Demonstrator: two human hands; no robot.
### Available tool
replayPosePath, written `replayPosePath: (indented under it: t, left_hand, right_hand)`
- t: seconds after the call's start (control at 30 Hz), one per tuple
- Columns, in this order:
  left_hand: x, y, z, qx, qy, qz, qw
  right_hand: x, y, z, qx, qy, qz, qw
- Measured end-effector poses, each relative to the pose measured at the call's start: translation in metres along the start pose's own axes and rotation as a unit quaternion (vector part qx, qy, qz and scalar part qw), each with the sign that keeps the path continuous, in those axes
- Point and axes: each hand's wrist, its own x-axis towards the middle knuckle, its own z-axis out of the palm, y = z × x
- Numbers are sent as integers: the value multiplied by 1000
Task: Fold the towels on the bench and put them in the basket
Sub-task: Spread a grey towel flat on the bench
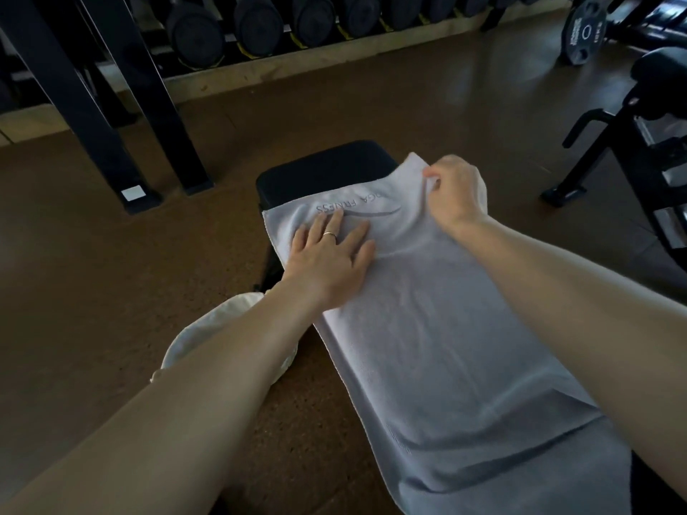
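The towel lies along the bench. The left hand lies flat on it; the right hand is beyond and rightward. The basket sits on the floor, under the left forearm.

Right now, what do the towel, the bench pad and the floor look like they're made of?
Pale grey printed towel: soft woven cloth, probably terry or microfibre; it wrinkles under the flat left hand and lifts where the right hand pinches its far corner.
Black padded bench top: looks like matte vinyl or leatherette, smooth with rounded edges.
Brown speckled floor: likely rubber or cork, grainy.
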Motion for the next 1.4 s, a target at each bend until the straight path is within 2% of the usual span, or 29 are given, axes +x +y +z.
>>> replayPosePath:
  t: [0.1,0.2,0.23,0.3,0.37,0.4,0.47,0.53,0.63,0.93,1.03,1.13,1.2,1.27,1.4]
  left_hand:
    - [11,-1,-3,-1,-4,-37,999]
    - [18,3,-4,4,-15,-56,998]
    - [19,5,-4,7,-15,-59,998]
    - [16,7,-4,3,-6,-64,998]
    - [10,8,-4,-6,5,-71,997]
    - [7,9,-3,-5,4,-70,998]
    - [3,12,-1,9,-10,-65,998]
    - [2,13,-2,15,-16,-67,998]
    - [5,6,-2,4,-10,-69,998]
    - [23,5,1,26,7,-92,995]
    - [22,5,-2,31,9,-91,995]
    - [16,13,1,16,42,-66,997]
    - [12,21,3,6,26,-40,999]
    - [7,25,4,11,1,-33,999]
    - [-24,41,1,16,48,-16,999]
  right_hand:
    - [18,-14,12,-58,-65,-40,995]
    - [22,-20,25,-77,-159,-25,984]
    - [20,-19,29,-85,-169,-13,982]
    - [13,-17,27,-104,-135,-19,985]
    - [0,-15,23,-104,-87,-73,988]
    - [-7,-15,21,-103,-89,-104,985]
    - [-20,-11,22,-98,-149,-131,975]
    - [-23,-4,22,-93,-219,-88,967]
    - [-18,7,11,-82,-260,-37,961]
    - [-3,31,12,-39,-271,-26,961]
    - [0,30,13,-81,-256,-30,963]
    - [-11,17,13,-92,-156,-93,979]
    - [-20,12,14,-92,-184,-139,969]
    - [-28,16,12,-107,-233,-120,959]
    - [-52,36,-18,-97,-173,-38,979]
